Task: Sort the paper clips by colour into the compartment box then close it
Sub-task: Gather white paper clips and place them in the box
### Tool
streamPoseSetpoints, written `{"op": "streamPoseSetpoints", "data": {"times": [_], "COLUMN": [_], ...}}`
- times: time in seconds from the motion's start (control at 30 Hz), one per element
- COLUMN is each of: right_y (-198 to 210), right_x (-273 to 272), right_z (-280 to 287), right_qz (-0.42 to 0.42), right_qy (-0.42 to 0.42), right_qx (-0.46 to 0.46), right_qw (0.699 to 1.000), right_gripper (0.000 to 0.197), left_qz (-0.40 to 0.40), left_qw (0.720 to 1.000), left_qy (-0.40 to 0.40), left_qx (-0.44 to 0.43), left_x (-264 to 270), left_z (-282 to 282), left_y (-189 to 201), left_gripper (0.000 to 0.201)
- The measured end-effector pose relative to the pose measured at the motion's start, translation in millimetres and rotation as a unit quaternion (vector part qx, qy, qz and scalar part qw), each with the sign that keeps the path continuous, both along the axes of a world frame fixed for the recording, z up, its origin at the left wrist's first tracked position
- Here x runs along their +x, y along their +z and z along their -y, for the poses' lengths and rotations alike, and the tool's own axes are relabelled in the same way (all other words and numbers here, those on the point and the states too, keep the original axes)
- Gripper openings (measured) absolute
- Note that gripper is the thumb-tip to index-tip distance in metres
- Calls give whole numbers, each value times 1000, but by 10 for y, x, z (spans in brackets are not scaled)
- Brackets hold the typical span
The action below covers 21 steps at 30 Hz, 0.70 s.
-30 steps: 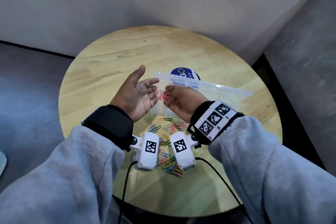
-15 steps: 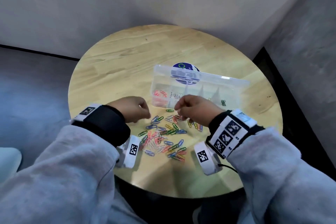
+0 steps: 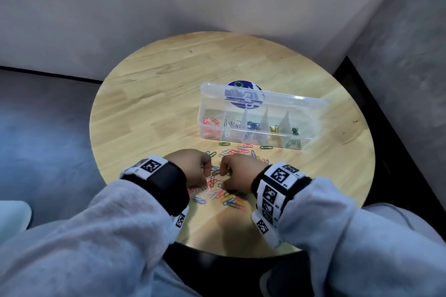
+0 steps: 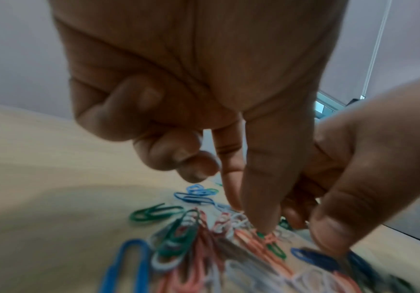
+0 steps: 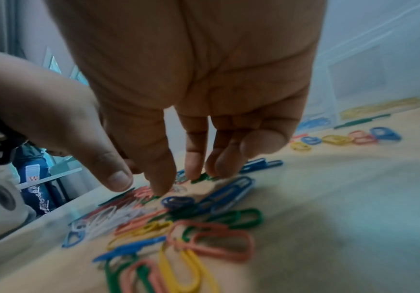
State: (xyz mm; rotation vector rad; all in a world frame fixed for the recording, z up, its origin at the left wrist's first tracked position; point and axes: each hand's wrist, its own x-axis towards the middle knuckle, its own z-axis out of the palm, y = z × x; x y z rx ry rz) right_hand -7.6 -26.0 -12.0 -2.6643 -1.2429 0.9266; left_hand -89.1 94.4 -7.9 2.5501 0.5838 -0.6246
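A clear compartment box [image 3: 311,128] stands open on the round wooden table [image 3: 154,94], its lid [image 3: 284,103] upright. Its compartments hold pink [image 3: 209,123], white [image 3: 233,124], blue [image 3: 253,125], yellow [image 3: 274,129] and green clips [image 3: 295,131]. A loose pile of mixed clips [image 3: 231,200] lies in front of the box. My left hand [image 3: 207,172] is down on the pile, thumb and forefinger pinching at a paper clip [image 4: 239,222], other fingers curled. My right hand [image 3: 223,173] hovers beside it, its fingertips [image 5: 160,188] touching the clips and holding nothing.
A blue round sticker [image 3: 243,87] shows behind the lid. A few stray clips [image 3: 248,146] lie between the pile and the box. Grey cushions surround the table, and the table's near edge [image 3: 231,252] is close to my wrists.
A second ago both hands were raised in front of the box with pink clips. They have come down and drawn back onto the near part of the pile, close together.
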Motion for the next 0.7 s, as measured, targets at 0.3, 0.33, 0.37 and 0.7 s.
{"op": "streamPoseSetpoints", "data": {"times": [0.3,0.33,0.37,0.7], "right_y": [-81,-82,-80,17], "right_x": [-19,-5,8,170], "right_z": [-80,-53,-24,184], "right_qz": [27,25,21,-51], "right_qy": [27,23,19,-109], "right_qx": [5,7,9,82], "right_qw": [999,999,1000,989], "right_gripper": [6,6,6,20], "left_qz": [16,19,21,8], "left_qw": [1000,1000,1000,999], "left_qy": [-7,0,5,8], "left_qx": [20,22,21,-30], "left_x": [46,46,45,30], "left_z": [0,-12,-21,-42], "left_y": [-114,-124,-129,-128], "left_gripper": [17,17,16,15]}}
